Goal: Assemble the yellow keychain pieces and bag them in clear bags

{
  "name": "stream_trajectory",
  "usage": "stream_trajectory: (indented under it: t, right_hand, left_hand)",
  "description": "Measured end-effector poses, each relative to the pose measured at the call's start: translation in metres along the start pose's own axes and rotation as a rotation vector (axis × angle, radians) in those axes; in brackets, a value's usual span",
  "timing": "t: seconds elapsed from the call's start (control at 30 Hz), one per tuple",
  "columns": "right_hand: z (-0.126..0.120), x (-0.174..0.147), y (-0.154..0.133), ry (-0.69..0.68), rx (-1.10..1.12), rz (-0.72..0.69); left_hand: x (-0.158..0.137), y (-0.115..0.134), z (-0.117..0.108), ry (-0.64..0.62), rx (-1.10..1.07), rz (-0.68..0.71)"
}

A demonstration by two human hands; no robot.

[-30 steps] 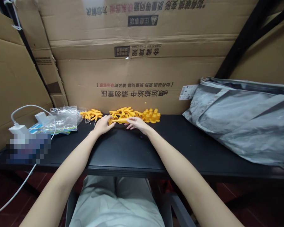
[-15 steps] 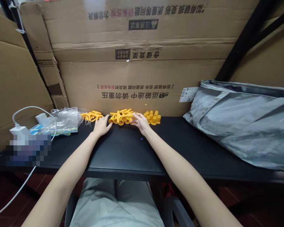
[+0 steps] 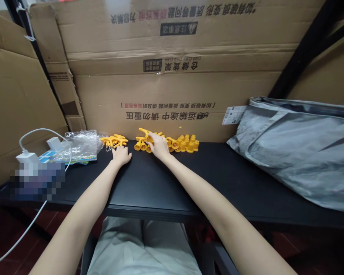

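Observation:
My right hand (image 3: 161, 146) is closed around a yellow plastic corkscrew (image 3: 145, 131), its handle tilted up to the left. It is over a row of similar yellow corkscrews (image 3: 138, 146) with cone-shaped bases, and partly hides them. To the left, my left hand (image 3: 121, 156) is open with the thumb out, fingertips at the near side of a small pile of yellow handles (image 3: 114, 139) with metal spirals. Whether the fingertips touch them I cannot tell. Right of the row, several yellow bell-shaped cups (image 3: 192, 144) stand in a cluster.
Clear plastic bags (image 3: 81, 143) lie left on the black table (image 3: 149, 187). Beside them are a white charger (image 3: 27, 160) with a cable and a blurred-out object (image 3: 38, 183). A grey bag (image 3: 298, 149) fills the right side. A cardboard sheet (image 3: 172, 88) closes off the back.
My right hand has moved left over the row, with a corkscrew lifted in it. My left hand has shifted slightly left, away from the row and toward the handles. The camera view shifted slightly.

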State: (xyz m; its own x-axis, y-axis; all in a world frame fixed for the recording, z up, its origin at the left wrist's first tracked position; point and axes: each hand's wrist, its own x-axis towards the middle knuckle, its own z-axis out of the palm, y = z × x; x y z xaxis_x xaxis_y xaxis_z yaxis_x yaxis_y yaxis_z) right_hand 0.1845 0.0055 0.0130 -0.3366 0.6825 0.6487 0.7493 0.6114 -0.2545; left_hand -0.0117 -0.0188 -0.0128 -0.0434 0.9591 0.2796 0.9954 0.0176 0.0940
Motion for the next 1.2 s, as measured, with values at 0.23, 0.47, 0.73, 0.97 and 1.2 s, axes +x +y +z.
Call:
stream_trajectory:
  t: [0.23,0.47,0.73,0.97,1.2]
  right_hand:
    - [0.017,0.016,-0.013,-0.227,-0.248,0.051]
    - [0.016,0.016,-0.011,-0.328,-0.207,0.121]
    - [-0.007,0.007,0.008,-0.103,-0.114,0.129]
    - [-0.051,-0.013,0.063,0.257,-0.049,0.284]
    - [-0.063,-0.040,0.115,0.325,-0.098,0.641]
  left_hand:
    - [0.001,-0.006,-0.001,0.081,-0.014,-0.050]
    - [0.008,-0.013,0.007,-0.031,-0.022,-0.113]
    - [0.008,-0.017,0.003,0.254,-0.130,-0.035]
    - [0.009,-0.012,-0.006,0.374,-0.307,0.035]
    - [0.007,-0.008,-0.007,0.464,-0.379,0.073]
